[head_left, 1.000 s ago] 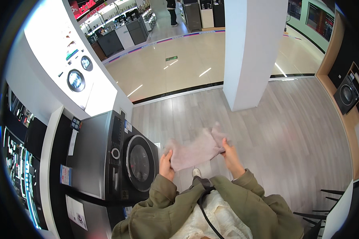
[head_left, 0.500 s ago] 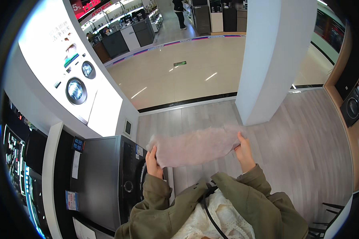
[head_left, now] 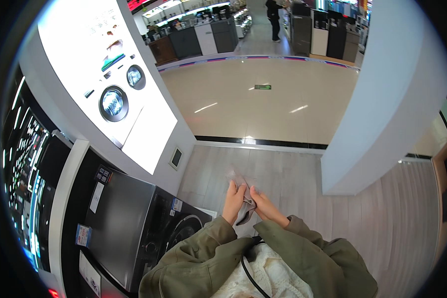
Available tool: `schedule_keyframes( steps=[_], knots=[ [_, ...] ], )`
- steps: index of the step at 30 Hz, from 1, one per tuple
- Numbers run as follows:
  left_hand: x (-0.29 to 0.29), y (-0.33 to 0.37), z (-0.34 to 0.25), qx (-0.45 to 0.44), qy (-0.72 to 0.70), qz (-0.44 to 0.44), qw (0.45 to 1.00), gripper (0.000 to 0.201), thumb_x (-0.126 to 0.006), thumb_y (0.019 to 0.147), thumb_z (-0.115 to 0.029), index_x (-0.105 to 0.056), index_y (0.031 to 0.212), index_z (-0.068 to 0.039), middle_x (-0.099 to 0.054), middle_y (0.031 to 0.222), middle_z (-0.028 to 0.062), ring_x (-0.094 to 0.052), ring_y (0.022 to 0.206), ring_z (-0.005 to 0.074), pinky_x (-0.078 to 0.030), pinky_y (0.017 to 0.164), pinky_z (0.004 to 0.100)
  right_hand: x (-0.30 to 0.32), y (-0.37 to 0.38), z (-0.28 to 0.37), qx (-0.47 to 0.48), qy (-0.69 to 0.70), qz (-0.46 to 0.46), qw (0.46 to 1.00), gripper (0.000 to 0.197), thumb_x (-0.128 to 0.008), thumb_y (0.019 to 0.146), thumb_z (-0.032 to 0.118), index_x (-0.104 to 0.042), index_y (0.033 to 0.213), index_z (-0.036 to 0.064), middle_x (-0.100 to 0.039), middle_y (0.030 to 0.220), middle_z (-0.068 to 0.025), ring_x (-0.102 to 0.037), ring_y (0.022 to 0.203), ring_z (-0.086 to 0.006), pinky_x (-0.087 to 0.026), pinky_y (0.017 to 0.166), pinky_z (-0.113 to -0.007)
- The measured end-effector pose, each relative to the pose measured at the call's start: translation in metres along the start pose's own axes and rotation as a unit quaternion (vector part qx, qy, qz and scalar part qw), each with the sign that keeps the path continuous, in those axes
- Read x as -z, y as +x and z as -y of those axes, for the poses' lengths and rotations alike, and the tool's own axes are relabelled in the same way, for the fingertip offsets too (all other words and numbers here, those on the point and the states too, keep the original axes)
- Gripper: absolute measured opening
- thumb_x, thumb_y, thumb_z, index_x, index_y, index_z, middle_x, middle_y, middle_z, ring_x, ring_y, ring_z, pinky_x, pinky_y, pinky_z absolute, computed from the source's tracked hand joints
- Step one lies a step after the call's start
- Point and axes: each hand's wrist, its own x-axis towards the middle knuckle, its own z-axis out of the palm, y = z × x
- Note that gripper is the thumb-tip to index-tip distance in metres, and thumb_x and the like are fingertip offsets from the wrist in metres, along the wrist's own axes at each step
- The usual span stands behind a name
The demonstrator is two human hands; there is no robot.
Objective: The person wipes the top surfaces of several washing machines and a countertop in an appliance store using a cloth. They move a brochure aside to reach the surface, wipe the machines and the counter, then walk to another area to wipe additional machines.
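A pinkish-grey cloth point(head_left: 245, 210) is bunched between my two hands, in front of my body and above the wooden floor. My left hand point(head_left: 233, 199) is closed on its left side, thumb on top. From the right, my right hand point(head_left: 266, 203) grips it close beside the left, the fingertips almost meeting. Part of the cloth hangs below the hands, and its far end is smeared by motion. The folds between my palms are hidden.
A dark grey front-loading washing machine point(head_left: 149, 223) stands close on my left. Behind it rises a lit advertising panel point(head_left: 104, 89). A pale pillar point(head_left: 377, 109) stands ahead on the right. Far off, a person in dark clothes point(head_left: 273, 20) is among display counters point(head_left: 193, 39).
The cloth was stretched wide between my hands; now my hands are together and it is gathered up. My view has turned a little to the left.
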Motion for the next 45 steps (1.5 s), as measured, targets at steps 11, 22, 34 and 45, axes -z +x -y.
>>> schedule_keyframes(
  steps=[11, 22, 34, 45],
  knots=[
    [-0.048, 0.107, -0.033, -0.013, 0.037, 0.118, 0.992, 0.047, -0.036, 0.098, -0.033, -0.040, 0.133, -0.002, -0.044, 0.132, 0.0074, -0.043, 0.120, 0.0168, -0.037, 0.098, 0.0331, 0.102, 0.100, 0.077, 0.043, -0.036, -0.006, 0.998, 0.054, -0.059, 0.084, 0.009, -0.037, 0.134, 0.0016, -0.044, 0.131, -0.0100, -0.042, 0.121, -0.0194, -0.035, 0.100, -0.032],
    [-0.031, 0.235, -0.032, 0.040, 0.027, 0.147, 0.988, 0.063, -0.071, 0.078, -0.021, -0.042, 0.132, -0.004, -0.053, 0.122, 0.0079, -0.048, 0.115, 0.0172, -0.039, 0.096, 0.0320, 0.139, 0.175, 0.206, -0.078, 0.026, 0.059, 0.995, 0.046, -0.059, 0.084, 0.005, -0.045, 0.128, 0.0020, -0.056, 0.118, -0.0090, -0.056, 0.107, -0.0191, -0.046, 0.090, -0.032],
    [0.014, 0.440, -0.070, 0.024, 0.001, 0.235, 0.972, 0.068, -0.074, 0.074, -0.025, -0.043, 0.131, -0.006, -0.052, 0.123, 0.0059, -0.048, 0.115, 0.0186, -0.039, 0.096, 0.0341, 0.109, 0.383, 0.294, -0.046, -0.100, 0.105, 0.988, 0.053, -0.062, 0.080, 0.002, -0.043, 0.130, 0.0024, -0.053, 0.120, -0.0091, -0.053, 0.108, -0.0191, -0.046, 0.089, -0.032],
    [0.070, 0.532, -0.130, 0.011, 0.012, 0.122, 0.992, 0.046, -0.067, 0.078, -0.012, -0.052, 0.120, -0.002, -0.057, 0.114, 0.0083, -0.056, 0.104, 0.0195, -0.046, 0.085, 0.0340, 0.096, 0.584, 0.303, -0.165, -0.061, 0.132, 0.976, 0.040, -0.061, 0.088, 0.027, -0.052, 0.120, 0.0040, -0.053, 0.118, -0.0087, -0.055, 0.103, -0.0173, -0.048, 0.084, -0.029]
  ],
)
